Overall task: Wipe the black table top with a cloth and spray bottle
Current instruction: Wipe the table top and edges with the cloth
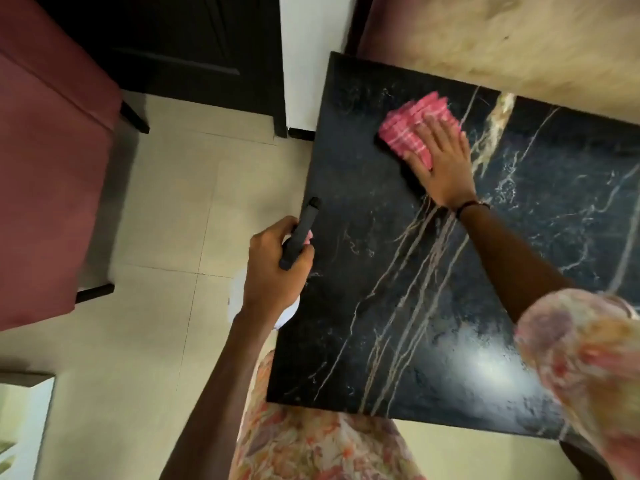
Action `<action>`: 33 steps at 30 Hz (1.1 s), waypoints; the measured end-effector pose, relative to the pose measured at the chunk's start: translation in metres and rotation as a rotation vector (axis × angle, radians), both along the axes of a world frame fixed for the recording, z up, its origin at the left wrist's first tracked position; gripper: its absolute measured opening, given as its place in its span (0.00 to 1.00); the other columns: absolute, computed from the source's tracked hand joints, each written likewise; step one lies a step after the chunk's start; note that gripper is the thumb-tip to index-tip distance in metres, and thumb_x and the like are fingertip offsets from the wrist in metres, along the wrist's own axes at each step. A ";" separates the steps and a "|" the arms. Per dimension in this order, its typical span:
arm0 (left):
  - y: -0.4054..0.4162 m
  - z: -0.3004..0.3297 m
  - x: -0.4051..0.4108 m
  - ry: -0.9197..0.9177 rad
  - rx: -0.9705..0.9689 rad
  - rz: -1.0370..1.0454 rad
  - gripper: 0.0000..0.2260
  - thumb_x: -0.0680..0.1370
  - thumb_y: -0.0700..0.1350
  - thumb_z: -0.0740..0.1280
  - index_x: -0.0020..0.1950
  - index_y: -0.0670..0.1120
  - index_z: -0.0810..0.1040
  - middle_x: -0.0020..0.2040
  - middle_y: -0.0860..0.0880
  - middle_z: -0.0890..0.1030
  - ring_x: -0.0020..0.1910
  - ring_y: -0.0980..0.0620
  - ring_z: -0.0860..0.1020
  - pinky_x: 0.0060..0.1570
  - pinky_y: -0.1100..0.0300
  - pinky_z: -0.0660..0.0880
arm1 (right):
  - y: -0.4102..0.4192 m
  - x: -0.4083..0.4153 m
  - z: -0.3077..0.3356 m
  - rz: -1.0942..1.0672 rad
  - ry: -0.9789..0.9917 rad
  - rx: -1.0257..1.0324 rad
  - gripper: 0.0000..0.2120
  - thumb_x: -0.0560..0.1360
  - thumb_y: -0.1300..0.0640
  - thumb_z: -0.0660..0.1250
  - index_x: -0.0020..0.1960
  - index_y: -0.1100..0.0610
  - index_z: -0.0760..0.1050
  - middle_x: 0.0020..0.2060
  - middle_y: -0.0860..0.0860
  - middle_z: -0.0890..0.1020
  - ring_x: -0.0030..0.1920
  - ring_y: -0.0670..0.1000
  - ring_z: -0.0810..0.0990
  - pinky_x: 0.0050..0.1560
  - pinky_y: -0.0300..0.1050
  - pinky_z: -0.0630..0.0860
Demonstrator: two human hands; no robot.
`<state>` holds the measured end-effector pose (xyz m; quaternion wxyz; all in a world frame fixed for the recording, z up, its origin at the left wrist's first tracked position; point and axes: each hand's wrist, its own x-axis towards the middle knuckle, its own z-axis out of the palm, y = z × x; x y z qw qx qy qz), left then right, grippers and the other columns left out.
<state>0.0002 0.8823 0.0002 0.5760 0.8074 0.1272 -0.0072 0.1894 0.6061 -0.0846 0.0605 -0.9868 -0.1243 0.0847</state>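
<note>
While the pink cloth (414,128) lies folded on the far left part of the black bench (433,289), close to the wall side, I read it as placed there to work the corner. My right hand (441,164) lies flat on the cloth's near half with its fingers (429,136) spread and pressed down, the palm trailing onto bare stone, which looks like a wiping press rather than a grip. That arm reaches out nearly straight across the top, wrist level, a thin band at the wrist. My left hand (275,268) hangs just off the bench's left edge, over the tiled floor (166,209), fingers curled tight around the spray bottle (299,233) at its dark head, nozzle aimed toward the far end. I judge it is kept aside, ready for another squirt.
</note>
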 end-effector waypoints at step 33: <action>-0.070 0.020 -0.184 0.122 -0.080 0.301 0.05 0.70 0.37 0.64 0.40 0.45 0.78 0.30 0.48 0.74 0.27 0.51 0.68 0.32 0.61 0.64 | -0.037 -0.358 0.003 -0.233 0.013 0.190 0.28 0.77 0.40 0.52 0.74 0.49 0.64 0.75 0.56 0.63 0.76 0.61 0.56 0.74 0.64 0.46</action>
